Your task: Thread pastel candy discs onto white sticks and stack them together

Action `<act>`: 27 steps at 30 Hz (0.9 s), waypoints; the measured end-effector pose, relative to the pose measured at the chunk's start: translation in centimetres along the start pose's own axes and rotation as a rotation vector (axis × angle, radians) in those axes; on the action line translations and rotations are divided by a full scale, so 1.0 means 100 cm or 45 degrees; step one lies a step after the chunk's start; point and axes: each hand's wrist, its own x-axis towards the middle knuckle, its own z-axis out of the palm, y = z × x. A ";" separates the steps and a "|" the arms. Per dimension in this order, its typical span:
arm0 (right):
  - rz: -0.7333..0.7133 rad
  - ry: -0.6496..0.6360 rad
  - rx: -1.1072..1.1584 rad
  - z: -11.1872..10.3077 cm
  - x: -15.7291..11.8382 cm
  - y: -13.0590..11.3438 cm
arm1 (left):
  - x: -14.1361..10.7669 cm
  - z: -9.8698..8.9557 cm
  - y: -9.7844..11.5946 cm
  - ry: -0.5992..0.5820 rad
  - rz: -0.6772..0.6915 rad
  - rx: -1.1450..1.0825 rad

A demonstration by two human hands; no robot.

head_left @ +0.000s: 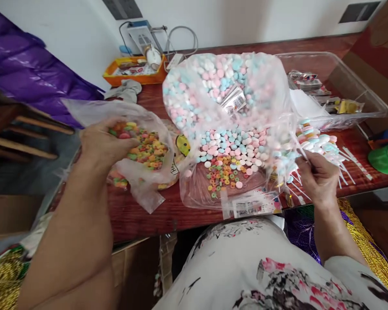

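Note:
My left hand [105,144] reaches into the open mouth of a clear bag of colourful ring candies [151,150], its fingers curled at the candies. Whether it holds any is hidden. My right hand [320,174] is closed, thumb against fingers, on the edge of the big clear bag [287,116] of pink, blue and white round candies [234,146]. Several ring candies [224,174] lie among the round ones at that bag's front. Beside my right hand is a bunch of candies on white sticks [323,144].
An orange tray [136,78] with small items stands at the back left, near a grey cloth [126,90]. A clear plastic box [371,107] with packets is at the back right. Green tape [380,158] lies at the right edge. Printed packaging [254,204] is at the table's front.

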 end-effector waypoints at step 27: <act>-0.018 -0.446 0.038 0.086 -0.050 0.009 | -0.105 0.102 0.112 -0.694 0.562 0.027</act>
